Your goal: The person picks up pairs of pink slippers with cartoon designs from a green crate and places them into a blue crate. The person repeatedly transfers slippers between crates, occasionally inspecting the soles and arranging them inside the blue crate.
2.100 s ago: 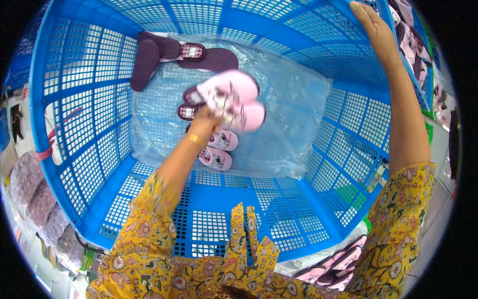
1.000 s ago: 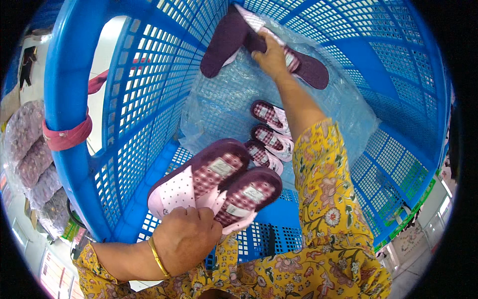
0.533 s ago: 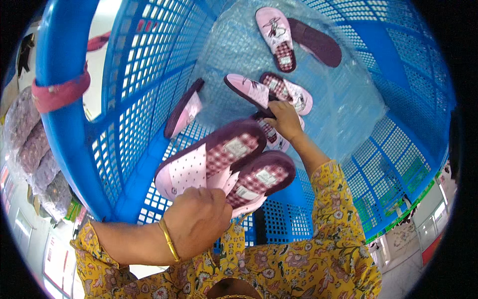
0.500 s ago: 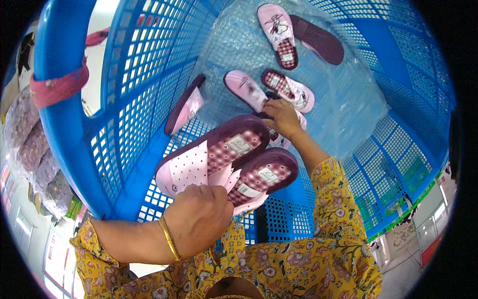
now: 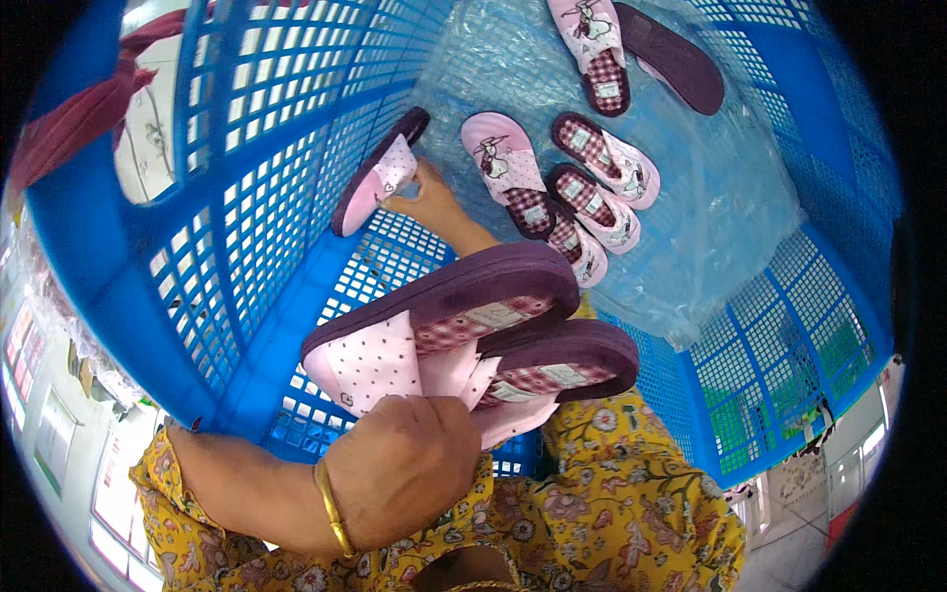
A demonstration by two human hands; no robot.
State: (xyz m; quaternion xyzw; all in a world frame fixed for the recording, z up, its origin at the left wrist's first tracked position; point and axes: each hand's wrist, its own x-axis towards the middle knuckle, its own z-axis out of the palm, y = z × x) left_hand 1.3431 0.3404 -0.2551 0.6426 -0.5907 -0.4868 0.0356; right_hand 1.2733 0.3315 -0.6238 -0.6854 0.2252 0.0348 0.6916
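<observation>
My left hand [image 5: 400, 474], with a gold bangle at the wrist, is closed round pink slippers [image 5: 370, 360] with dark purple soles and checked insoles, held together low in front of me. Beneath them my right arm reaches across to the left. My right hand [image 5: 432, 204] is at a pink dotted slipper [image 5: 370, 187] that stands on its side by the basket's left wall. Its thumb and a finger close on that slipper's edge; the other fingers are hidden.
The blue plastic basket [image 5: 266, 395] has lattice walls around everything. Clear plastic sheeting [image 5: 710, 227] lines its far part. Several more slippers [image 5: 498, 148] lie on the sheeting, one with its dark sole [image 5: 676, 59] up. A dark red cloth strip [image 5: 89, 123] is tied to the basket's left rim.
My right hand has left the middle slippers and moved left to the one at the wall. A small slipper now shows in the middle group. The left hand keeps its slippers.
</observation>
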